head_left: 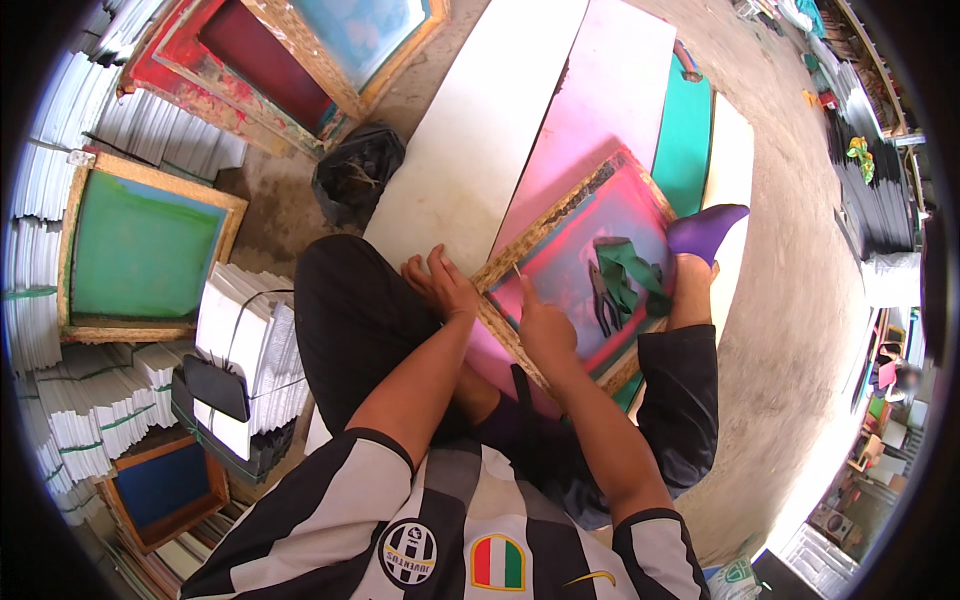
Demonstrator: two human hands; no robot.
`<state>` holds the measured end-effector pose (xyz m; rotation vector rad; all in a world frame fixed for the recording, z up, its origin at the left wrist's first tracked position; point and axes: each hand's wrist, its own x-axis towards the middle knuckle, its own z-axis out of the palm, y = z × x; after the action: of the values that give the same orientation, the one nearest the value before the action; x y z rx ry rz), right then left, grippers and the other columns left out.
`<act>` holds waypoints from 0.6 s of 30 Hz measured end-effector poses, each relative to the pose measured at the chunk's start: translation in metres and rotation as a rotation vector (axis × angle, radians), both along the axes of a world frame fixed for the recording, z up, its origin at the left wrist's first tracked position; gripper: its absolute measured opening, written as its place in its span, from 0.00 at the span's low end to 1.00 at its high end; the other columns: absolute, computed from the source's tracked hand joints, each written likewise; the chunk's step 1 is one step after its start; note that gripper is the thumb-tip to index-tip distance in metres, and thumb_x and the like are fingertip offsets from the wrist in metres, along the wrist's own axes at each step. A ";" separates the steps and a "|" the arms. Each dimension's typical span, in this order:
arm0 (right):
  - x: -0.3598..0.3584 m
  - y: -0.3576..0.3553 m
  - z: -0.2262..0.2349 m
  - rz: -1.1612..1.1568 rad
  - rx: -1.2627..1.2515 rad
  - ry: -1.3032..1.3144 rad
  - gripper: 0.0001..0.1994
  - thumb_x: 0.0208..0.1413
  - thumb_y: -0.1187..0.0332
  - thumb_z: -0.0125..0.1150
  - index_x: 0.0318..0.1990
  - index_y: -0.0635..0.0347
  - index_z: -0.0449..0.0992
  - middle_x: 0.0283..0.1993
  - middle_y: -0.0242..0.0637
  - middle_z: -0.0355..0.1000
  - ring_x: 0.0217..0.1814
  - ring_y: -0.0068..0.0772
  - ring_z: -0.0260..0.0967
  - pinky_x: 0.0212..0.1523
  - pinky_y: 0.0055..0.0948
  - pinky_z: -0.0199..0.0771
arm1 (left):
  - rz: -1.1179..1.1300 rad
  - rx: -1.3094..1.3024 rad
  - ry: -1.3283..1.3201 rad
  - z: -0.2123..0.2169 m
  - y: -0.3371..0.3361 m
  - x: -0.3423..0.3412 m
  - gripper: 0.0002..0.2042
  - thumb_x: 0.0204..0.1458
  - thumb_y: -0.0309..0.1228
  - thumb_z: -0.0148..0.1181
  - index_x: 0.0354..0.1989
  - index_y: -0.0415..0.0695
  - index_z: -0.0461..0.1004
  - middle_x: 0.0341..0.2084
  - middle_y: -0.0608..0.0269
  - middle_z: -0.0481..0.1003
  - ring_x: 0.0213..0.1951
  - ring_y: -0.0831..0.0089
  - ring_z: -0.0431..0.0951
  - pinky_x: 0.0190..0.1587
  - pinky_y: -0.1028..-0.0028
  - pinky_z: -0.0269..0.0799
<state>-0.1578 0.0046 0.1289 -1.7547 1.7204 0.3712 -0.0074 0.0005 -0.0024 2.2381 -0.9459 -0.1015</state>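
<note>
A wooden screen-printing frame (548,222) with pink-stained mesh lies tilted across the boards in front of me. My left hand (442,284) is at the frame's left corner, fingers bent and apart, its edge against the wood. Inside the frame, my right hand (548,328) is closed with the index finger stretched forward along a thin, pale-tipped tool, mostly hidden by the hand. The tip meets the inner edge of the wooden side. Pliers (604,300) with dark handles and a crumpled green cloth strip (630,272) rest on the mesh.
White (480,110), pink (608,90) and green boards lie under the frame. My purple-socked foot (705,235) is against its right side. A black plastic bag (358,172), a green-mesh frame (145,250) and tied paper stacks (250,350) stand to the left.
</note>
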 end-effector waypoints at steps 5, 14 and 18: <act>-0.014 0.007 -0.032 -0.152 -0.117 -0.333 0.25 0.69 0.62 0.49 0.73 0.46 0.65 0.46 0.54 0.80 0.45 0.60 0.79 0.48 0.51 0.79 | -0.010 -0.021 -0.034 0.003 -0.004 -0.001 0.13 0.67 0.35 0.48 0.53 0.50 0.77 0.59 0.46 0.61 0.67 0.42 0.55 0.68 0.43 0.56; -0.030 0.015 -0.055 0.036 -0.275 -0.085 0.23 0.70 0.56 0.53 0.71 0.26 0.66 0.35 0.53 0.79 0.38 0.58 0.78 0.39 0.56 0.77 | -0.009 -0.040 -0.040 0.004 -0.001 0.001 0.12 0.66 0.33 0.50 0.51 0.49 0.78 0.57 0.44 0.63 0.65 0.41 0.57 0.67 0.44 0.56; -0.043 0.013 -0.071 -0.015 -0.271 -0.255 0.23 0.70 0.55 0.53 0.71 0.25 0.66 0.36 0.49 0.80 0.36 0.54 0.79 0.36 0.49 0.78 | -0.026 -0.045 -0.037 0.011 -0.001 -0.001 0.12 0.66 0.32 0.50 0.51 0.48 0.78 0.57 0.43 0.63 0.65 0.41 0.57 0.67 0.43 0.56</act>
<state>-0.2007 0.0179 0.0582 -1.8828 1.6555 -0.0962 -0.0081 -0.0005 0.0084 2.1934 -0.9877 -0.0503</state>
